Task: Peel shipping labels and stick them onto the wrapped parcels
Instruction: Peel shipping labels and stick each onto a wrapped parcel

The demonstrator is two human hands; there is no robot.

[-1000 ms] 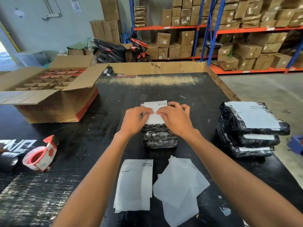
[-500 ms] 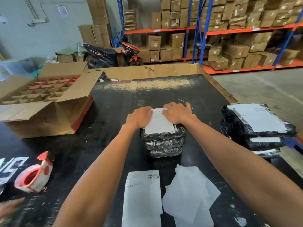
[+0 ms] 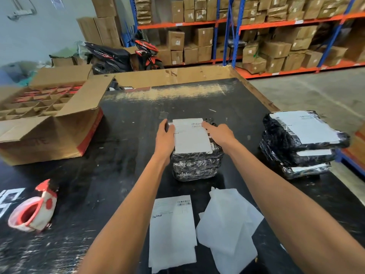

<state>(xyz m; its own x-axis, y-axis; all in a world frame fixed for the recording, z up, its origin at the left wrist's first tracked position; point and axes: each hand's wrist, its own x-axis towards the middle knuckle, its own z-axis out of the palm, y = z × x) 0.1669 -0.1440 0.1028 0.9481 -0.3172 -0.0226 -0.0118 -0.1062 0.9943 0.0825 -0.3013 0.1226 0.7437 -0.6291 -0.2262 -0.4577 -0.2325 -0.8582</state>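
With the shipping label (image 3: pixel 191 135) laid flat on the top wrapped parcel (image 3: pixel 196 165) mid-table, left hand (image 3: pixel 165 138) and right hand (image 3: pixel 221 133) clasp its sides, likely to shift it to the labelled stack (image 3: pixel 300 143).

Faint red letters "TE" showed on the side of the open cardboard box (image 3: pixel 45 142) at the table's left edge. Barcodes and print on the label (image 3: pixel 190 135) atop the wrapped parcel stack (image 3: pixel 196 165), and on the label sheet (image 3: pixel 171 230) at the near edge, were too small to read.

Both forearms bare up to frame edge, no sleeves visible. Left hand (image 3: pixel 165 138) and right hand (image 3: pixel 221 133): no gloves, rings, watch or wristband. No markings seen. Rest of body out of view.
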